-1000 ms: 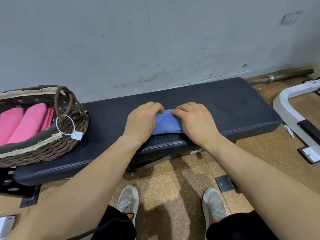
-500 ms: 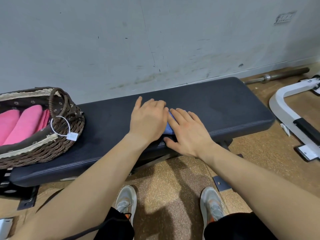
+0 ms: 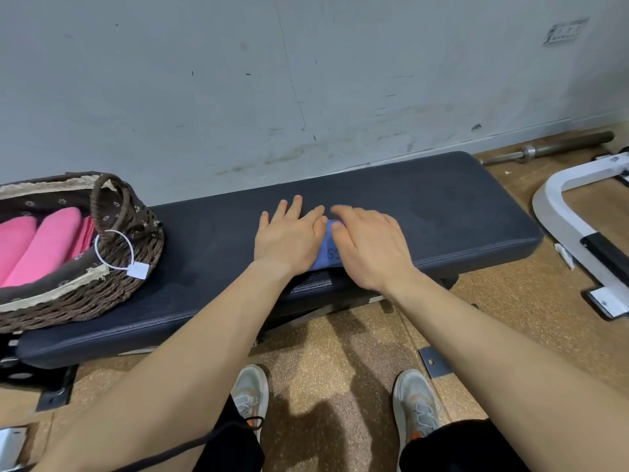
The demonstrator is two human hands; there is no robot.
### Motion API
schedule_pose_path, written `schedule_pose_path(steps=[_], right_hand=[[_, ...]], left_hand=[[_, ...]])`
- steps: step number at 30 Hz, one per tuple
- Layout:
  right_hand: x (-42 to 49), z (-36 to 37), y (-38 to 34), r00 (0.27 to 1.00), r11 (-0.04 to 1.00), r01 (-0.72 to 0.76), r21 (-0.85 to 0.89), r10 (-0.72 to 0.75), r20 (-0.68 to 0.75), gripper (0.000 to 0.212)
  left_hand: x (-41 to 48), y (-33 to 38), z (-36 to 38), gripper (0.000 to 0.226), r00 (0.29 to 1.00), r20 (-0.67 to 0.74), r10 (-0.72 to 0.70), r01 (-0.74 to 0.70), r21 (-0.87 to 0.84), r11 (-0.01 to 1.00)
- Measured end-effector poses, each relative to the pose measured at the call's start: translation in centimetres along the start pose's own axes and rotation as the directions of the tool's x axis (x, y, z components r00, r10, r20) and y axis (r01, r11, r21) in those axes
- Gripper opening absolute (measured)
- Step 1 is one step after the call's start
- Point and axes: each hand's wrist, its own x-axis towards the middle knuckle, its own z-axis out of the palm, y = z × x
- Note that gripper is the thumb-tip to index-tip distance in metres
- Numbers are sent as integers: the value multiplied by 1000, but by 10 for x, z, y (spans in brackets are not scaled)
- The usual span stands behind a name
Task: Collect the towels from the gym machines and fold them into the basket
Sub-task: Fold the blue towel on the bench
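Note:
A small folded blue towel (image 3: pixel 329 248) lies on the dark padded gym bench (image 3: pixel 442 212), near its front edge. My left hand (image 3: pixel 289 238) lies flat over the towel's left part, fingers straight. My right hand (image 3: pixel 367 247) presses flat on its right part, so only a narrow blue strip shows between them. At the bench's left end stands a brown wicker basket (image 3: pixel 102 291) with a handle and a white tag. Folded pink towels (image 3: pixel 44 243) lie inside it.
A grey wall runs right behind the bench. A barbell bar (image 3: pixel 551 148) lies on the floor at the wall to the right. A white machine frame (image 3: pixel 571 219) stands at the right. My two shoes (image 3: pixel 250 393) are on the cork floor below the bench.
Both hands went from gripping the towel's far edge with curled fingers to lying flat on it. The towel is now almost wholly covered, and the hands have come closer together.

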Motion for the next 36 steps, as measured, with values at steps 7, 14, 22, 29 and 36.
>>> schedule_pose_path(steps=[7,14,22,29,36], right_hand=[[20,25,1,975,979,-174,-106,187,121,54],[16,31,7,974,981,-145,-128,165,156,55],[-4,5,22,973,993,99,63,-110,205,55],[-13,-24,15,941,975,52,216,-120,316,61],[-4,-51,-21,924,914,-3,406,-153,350,45]], left_hand=[[1,-3,1,50,1000,11,11,-10,-67,998],[7,-16,-2,51,992,101,72,-41,-284,958],[-25,-14,0,42,963,-228,142,-169,-104,980],[-65,-22,-18,57,921,-242,307,-305,47,951],[-110,-49,-56,69,957,-153,248,-257,-43,965]])
